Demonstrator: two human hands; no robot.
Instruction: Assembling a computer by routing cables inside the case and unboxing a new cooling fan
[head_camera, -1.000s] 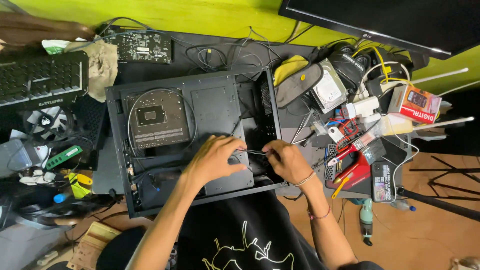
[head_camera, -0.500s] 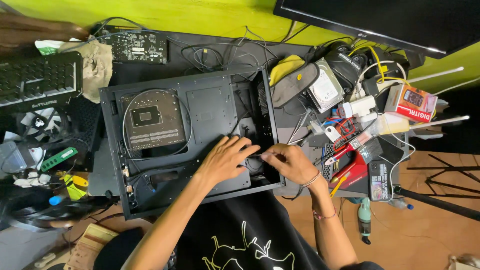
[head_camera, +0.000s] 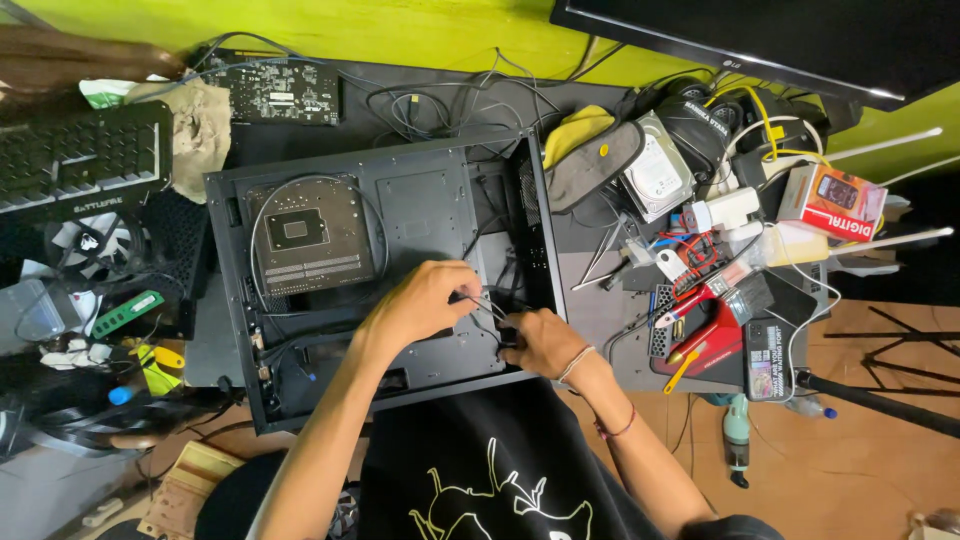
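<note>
Black metal computer case (head_camera: 400, 210) lies on its side on the dark desk (head_camera: 600, 310), open face up, filling the middle of the view. Inside its left half, a square grey board with a chip at centre (head_camera: 310, 235), ringed by a thin cable. Black keyboard (head_camera: 75, 160) at far left; bare silver hard drive (head_camera: 655, 180) to the case's right among loose tools. Left hand (head_camera: 420, 305) rests on the case's inner panel, fingers curled, pinching thin black wires (head_camera: 487, 305) near the right edge. Right hand (head_camera: 540, 342), just beside it, closed around the same wires at the lower right corner.
</note>
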